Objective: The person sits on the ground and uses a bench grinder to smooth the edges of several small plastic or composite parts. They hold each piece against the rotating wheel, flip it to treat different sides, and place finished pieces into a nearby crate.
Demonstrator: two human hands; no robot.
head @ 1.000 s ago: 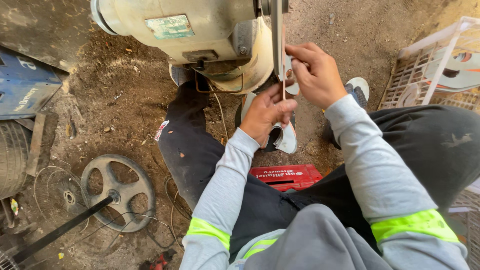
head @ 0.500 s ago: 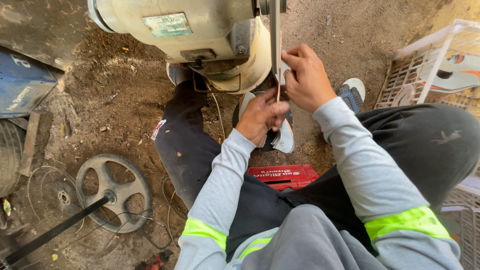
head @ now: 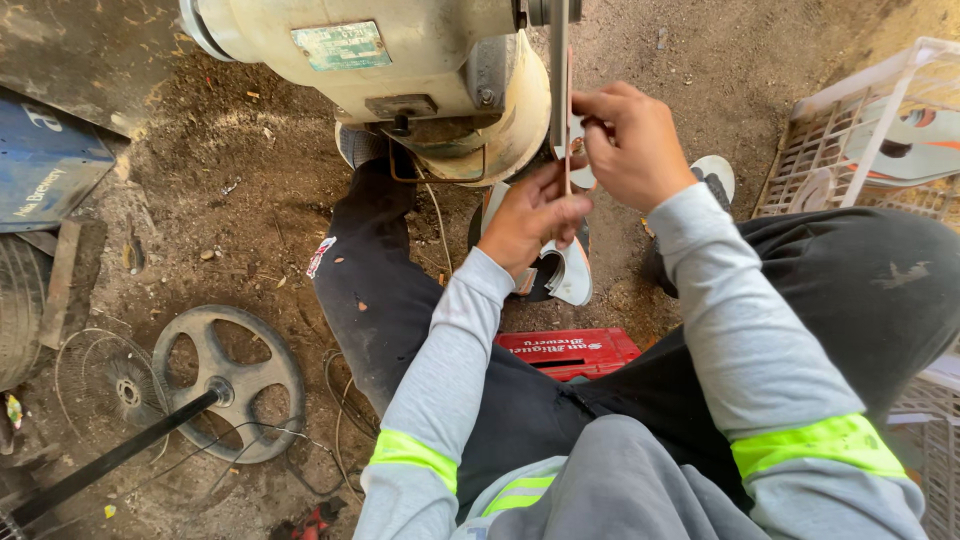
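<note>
Cream-coloured bench grinder motor (head: 400, 70), bulky and round-bodied, fills twelve o'clock of my view, its thin grey grinding wheel (head: 559, 75) seen edge-on at one o'clock. Just below it both my hands pinch a slim brownish metal strip (head: 567, 170): right hand (head: 630, 145) gripping its upper end beside the wheel, left hand (head: 535, 215) closed on the lower end. I judge the fingertips risky so near the wheel; a snag could jerk the strip loose. A red plastic crate (head: 568, 353) sits at six o'clock.
</note>
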